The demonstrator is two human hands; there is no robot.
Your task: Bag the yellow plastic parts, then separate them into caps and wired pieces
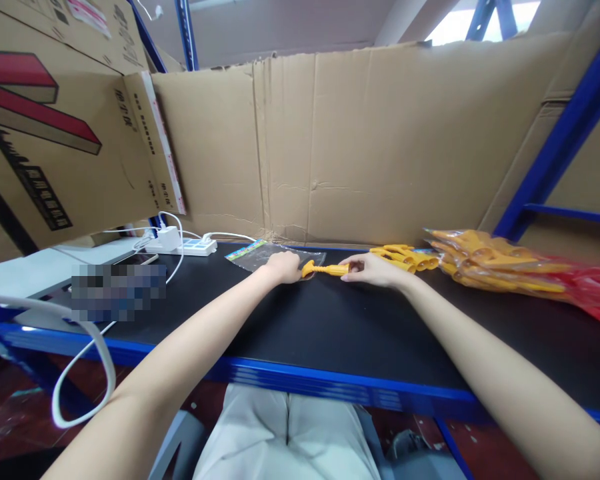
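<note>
My right hand (pixel 373 270) grips the thick end of a yellow plastic hammer-like piece (pixel 330 269), its fingers closed round the handle. The piece lies nearly level, with its curved head pointing left. My left hand (pixel 283 267) is closed beside that head, over a clear plastic bag (pixel 250 259) with a colourful header strip. The bag lies flat on the black tabletop, and its edge shows behind my left hand. The left fingertips are partly hidden. Several similar yellow pieces (pixel 405 257) lie just behind and right of my right hand.
At the right lies a large clear bag (pixel 500 263) packed with yellow pieces, its end red. A power strip (pixel 187 247) with white cables and a phone (pixel 143 259) are at the left. Cardboard (pixel 380 147) walls the back; a blue frame edge (pixel 350 387) runs along the front.
</note>
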